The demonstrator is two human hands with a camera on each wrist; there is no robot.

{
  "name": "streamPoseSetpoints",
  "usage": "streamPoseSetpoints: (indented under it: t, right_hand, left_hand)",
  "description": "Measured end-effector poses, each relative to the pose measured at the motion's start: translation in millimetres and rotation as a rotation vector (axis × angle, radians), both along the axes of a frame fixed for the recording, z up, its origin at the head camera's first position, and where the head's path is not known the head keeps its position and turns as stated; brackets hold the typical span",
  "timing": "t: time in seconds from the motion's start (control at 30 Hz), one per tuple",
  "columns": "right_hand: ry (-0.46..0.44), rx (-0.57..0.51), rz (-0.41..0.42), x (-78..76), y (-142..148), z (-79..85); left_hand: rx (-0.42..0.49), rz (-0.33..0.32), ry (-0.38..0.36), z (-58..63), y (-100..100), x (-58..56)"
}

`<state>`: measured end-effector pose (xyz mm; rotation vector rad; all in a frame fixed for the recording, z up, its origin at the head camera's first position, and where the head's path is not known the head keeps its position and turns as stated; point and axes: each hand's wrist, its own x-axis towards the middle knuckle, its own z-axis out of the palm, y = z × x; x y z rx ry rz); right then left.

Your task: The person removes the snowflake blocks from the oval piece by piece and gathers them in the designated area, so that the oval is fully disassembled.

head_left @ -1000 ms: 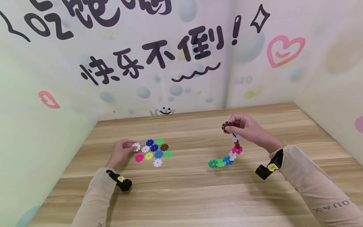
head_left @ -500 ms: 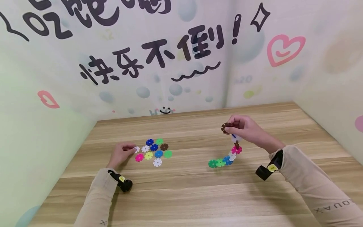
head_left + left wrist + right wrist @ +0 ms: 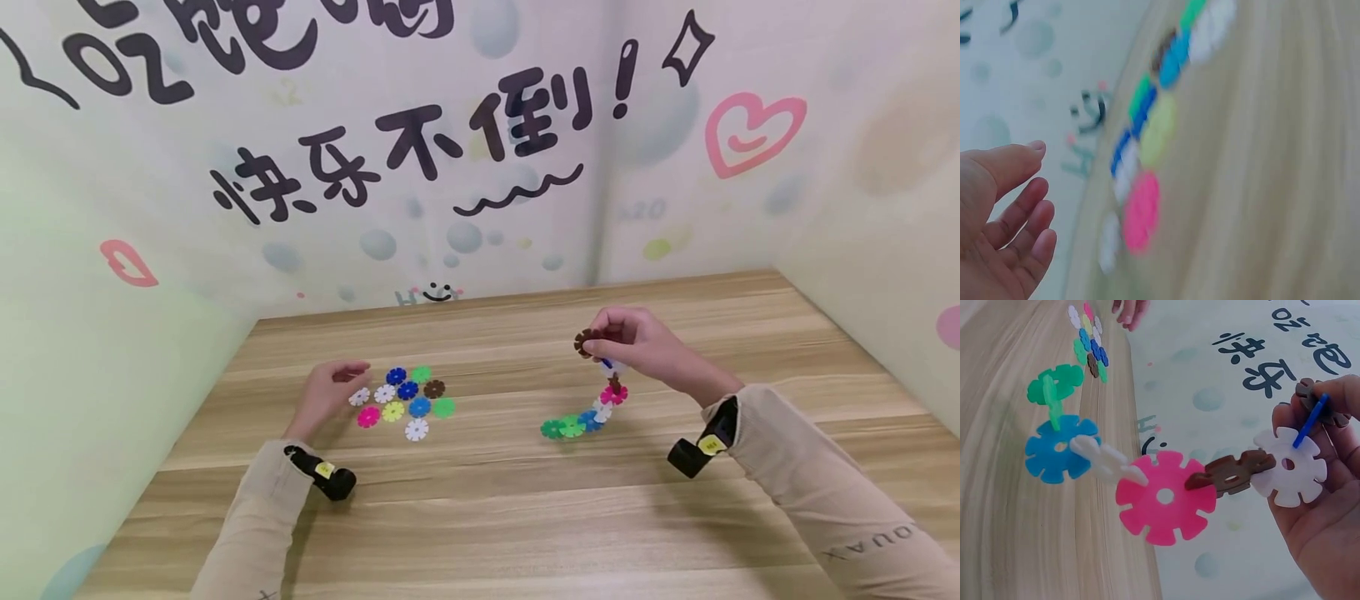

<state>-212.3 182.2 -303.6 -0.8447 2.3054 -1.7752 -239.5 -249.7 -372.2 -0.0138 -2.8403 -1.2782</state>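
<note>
My right hand (image 3: 637, 337) pinches the brown snowflake disc (image 3: 583, 343) at the upper end of a chain of slotted plastic discs. From there the chain hangs through a dark blue disc (image 3: 1314, 420), a white disc (image 3: 1288, 466), another brown one and a pink disc (image 3: 1165, 497). It runs on to a white, a blue disc (image 3: 1060, 450) and two green ones, curving left over the table. With fingers loosely bent and nothing between them, my left hand (image 3: 330, 390) hovers beside a loose white disc (image 3: 359, 397) at the left edge of the spread discs.
Several loose discs lie flat at centre left, among them a pink disc (image 3: 368, 417), a yellow disc (image 3: 393, 412) and a brown disc (image 3: 434, 389). Printed walls (image 3: 525, 242) enclose the wooden table (image 3: 480, 517) at the back and both sides.
My left hand has let go of the white disc and lifted slightly up and right; the disc now lies on the table. My right hand and the chain have shifted a little left.
</note>
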Motion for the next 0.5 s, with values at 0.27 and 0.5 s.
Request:
streamPoseSetpoints:
  t: [0.27,0.5]
  right_hand:
    - [-0.020,-0.006,0.041,-3.2,-17,-1.3]
    - [-0.028,-0.015,0.077,-7.1,-37,-3.3]
  left_hand:
    - [0.111,-0.180,0.170,28.8,57,10.1]
    - [0.227,-0.366,0.253,56.0,115,29.8]
